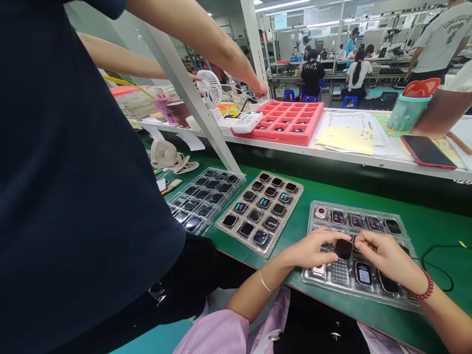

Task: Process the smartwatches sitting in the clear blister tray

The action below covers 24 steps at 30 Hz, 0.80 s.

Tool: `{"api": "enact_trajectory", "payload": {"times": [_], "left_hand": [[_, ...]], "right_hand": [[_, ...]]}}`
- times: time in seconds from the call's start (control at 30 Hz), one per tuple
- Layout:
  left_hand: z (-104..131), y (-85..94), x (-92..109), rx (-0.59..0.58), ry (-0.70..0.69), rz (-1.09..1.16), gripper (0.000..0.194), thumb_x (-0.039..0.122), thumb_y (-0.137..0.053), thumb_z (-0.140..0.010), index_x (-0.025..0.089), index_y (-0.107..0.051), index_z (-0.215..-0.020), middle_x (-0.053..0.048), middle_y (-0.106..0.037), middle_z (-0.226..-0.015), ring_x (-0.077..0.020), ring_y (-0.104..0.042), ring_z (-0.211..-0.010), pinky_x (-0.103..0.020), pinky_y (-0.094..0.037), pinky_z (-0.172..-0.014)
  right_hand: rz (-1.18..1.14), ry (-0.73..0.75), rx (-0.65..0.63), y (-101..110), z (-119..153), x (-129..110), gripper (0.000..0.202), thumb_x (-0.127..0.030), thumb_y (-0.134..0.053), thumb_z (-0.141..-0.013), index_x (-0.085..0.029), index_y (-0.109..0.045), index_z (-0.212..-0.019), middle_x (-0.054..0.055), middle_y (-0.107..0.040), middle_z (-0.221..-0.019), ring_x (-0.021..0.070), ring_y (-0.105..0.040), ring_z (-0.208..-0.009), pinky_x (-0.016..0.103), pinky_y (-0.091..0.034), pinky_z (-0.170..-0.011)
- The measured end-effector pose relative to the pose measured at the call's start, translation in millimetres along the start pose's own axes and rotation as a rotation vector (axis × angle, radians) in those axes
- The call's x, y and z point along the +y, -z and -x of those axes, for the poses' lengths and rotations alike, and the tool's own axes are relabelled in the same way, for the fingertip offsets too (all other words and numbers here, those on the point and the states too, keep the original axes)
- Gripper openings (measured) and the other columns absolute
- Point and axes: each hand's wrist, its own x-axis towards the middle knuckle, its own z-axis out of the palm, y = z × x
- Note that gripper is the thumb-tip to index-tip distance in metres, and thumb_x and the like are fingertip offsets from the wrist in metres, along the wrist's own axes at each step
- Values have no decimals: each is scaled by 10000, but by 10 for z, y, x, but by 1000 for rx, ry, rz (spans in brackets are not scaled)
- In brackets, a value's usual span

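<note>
Between the thumb and fingers of my left hand [319, 248] is a square smartwatch body [343, 250] without a strap, its screen dark. My right hand [381, 253] is closed in a pinch close by the watch's right edge; what its fingertips hold, if anything, is hidden. Both hands are over a clear plastic tray [308, 280] of watch bodies. Some show lit faces, others are dark, and one watch [364, 273] displays a square code. A rose-coloured watch body [321, 212] lies back-up in the far left corner pocket.
Two more watch trays, a middle tray [265, 253] and a left tray [206, 223], lie on the green bench. A co-worker [84, 196] stands close at left, reaching over the shelf. On it are a red foam tray [315, 125], papers [346, 140], a phone [427, 151] and a cup [407, 113].
</note>
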Motion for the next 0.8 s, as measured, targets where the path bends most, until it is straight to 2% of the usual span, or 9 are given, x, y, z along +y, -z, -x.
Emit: {"api": "enact_trajectory", "payload": {"times": [0.27,0.47,0.6,0.67,0.8], "left_hand": [[-4,-28,-36,33,-19,41,476,185,-596,-835,156,-519,-1304,-59,-601,-1155,-155,-530,-944,-312,-318,-1016],[-27,-33,-24,3,34,88,472,183,-576,-842,165,-514,-1309,-73,-578,-1156,-177,-551,-1004,-315,-379,-983],[-33,-27,15,-1,29,66,461,160,-577,-840,159,-521,-1298,-53,-609,-1079,-160,-557,-969,-338,-306,-1062],[-35,-25,31,12,38,57,469,155,-577,-840,151,-515,-1304,-49,-622,-1054,-161,-559,-979,-346,-272,-1088],[-35,-33,41,31,70,35,473,191,-577,-837,156,-523,-1305,-66,-617,-1059,-176,-550,-991,-370,-299,-1077]], "right_hand": [[23,6,21,-4,-46,-35,336,-414,-407,-968,-163,-532,-783,-10,-482,-632,114,-415,-569,251,-301,-553],[108,12,47,-39,-123,1,318,-370,-393,-945,-150,-519,-753,-6,-482,-605,111,-431,-543,243,-283,-547],[184,-28,100,-39,-146,85,329,-378,-372,-935,-151,-528,-755,-3,-509,-616,118,-458,-551,250,-293,-558],[97,-35,62,-6,-130,90,343,-401,-386,-944,-154,-531,-756,-7,-501,-615,112,-438,-549,247,-301,-552],[-68,-27,-65,56,-75,62,357,-437,-408,-966,-162,-529,-773,-9,-486,-622,115,-413,-560,248,-296,-535]]}}
